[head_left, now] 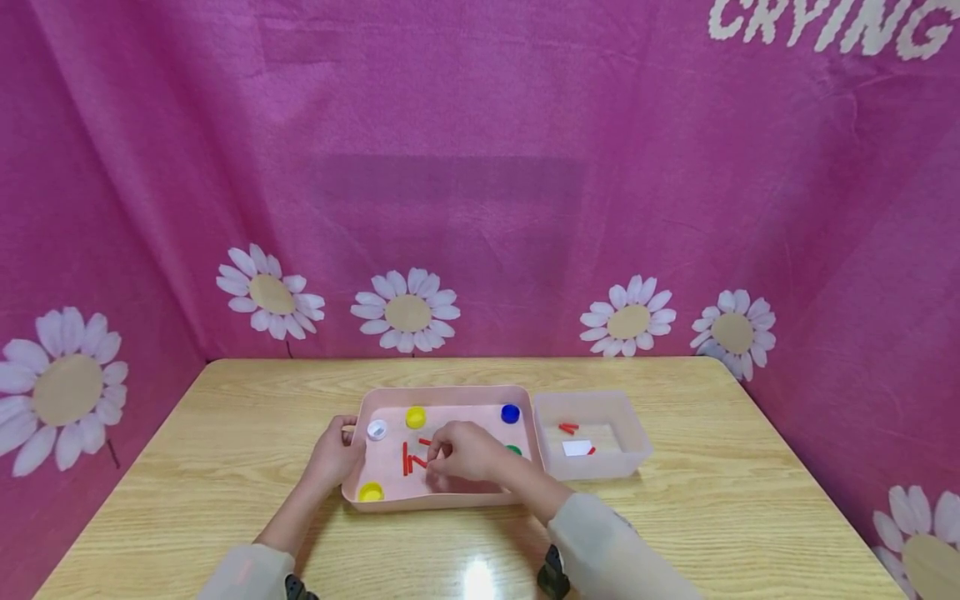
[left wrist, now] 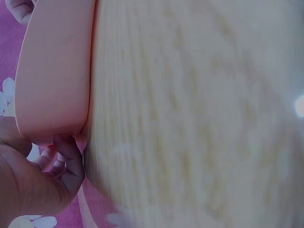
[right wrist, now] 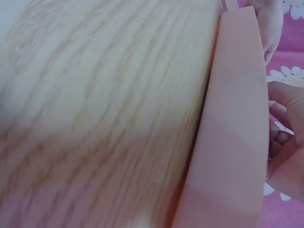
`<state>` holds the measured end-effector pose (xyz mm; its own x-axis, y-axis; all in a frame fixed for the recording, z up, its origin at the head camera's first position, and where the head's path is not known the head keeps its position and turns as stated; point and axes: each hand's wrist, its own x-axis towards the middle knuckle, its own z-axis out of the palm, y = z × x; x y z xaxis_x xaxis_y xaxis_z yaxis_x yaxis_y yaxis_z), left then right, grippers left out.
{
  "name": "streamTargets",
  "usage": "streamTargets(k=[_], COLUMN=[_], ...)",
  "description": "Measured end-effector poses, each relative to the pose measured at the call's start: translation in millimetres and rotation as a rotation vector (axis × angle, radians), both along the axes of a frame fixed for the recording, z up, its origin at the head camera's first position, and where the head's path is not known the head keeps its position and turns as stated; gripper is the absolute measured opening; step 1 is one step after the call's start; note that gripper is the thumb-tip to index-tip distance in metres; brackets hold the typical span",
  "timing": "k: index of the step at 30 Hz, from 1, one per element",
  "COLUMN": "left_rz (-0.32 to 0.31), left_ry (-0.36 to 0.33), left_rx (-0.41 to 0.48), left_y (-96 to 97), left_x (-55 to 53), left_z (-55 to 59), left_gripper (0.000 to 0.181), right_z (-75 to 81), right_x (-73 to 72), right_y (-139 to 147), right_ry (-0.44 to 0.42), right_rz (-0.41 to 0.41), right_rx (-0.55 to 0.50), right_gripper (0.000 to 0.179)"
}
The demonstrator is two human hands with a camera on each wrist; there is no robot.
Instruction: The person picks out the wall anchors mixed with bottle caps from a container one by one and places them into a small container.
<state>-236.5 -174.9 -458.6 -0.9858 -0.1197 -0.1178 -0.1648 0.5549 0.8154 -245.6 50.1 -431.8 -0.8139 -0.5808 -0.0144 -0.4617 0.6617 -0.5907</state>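
Note:
A pink tray [head_left: 442, 502] lies on the table with several red sticks [head_left: 406, 458] near its middle. My left hand [head_left: 336, 454] grips the tray's left end wall; in the left wrist view its fingers bend against the outside of that wall. Over the tray's middle, my right hand [head_left: 471, 452] reaches down with bent fingers, the tips beside the red sticks. Whether it pinches one is unclear, since the tray wall [right wrist: 232, 118] hides the fingertips in the right wrist view. Around the sticks sit a white cap [head_left: 377, 430], yellow caps [head_left: 416, 417], a blue cap [head_left: 511, 413] and a partly hidden green cap [head_left: 513, 449].
A translucent bin [head_left: 600, 470] stands against the tray's right side, holding several red pieces [head_left: 568, 428] and a white card [head_left: 577, 448]. The wooden table [head_left: 720, 500] extends to both sides. Pink curtains with daisies [head_left: 407, 313] hang behind and beside it.

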Motion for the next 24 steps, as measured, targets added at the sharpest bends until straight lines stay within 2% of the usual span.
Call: streamTargets(k=[13,18,24], left_rz=[-0.005,-0.011,-0.01], left_ry=[0.011,0.029,0.03], left_rx=[-0.007,-0.004,-0.012], left_y=[-0.8,-0.6,0.2], left_x=[2.1,1.7,2.5], left_z=[0.4,-0.3,0.1], left_gripper=[0.042,0.041,0.041], right_z=[13.4,14.6,17.8], right_x=[2.2,2.1,2.0], right_y=[17.0,25.1,36.2], right_ry=[0.04,0.067,0.123], right_rz=[-0.004,-0.023,-0.009], right_rx=[-0.067,-0.083,-0.111], right_gripper=[0.004,0.003,0.005])
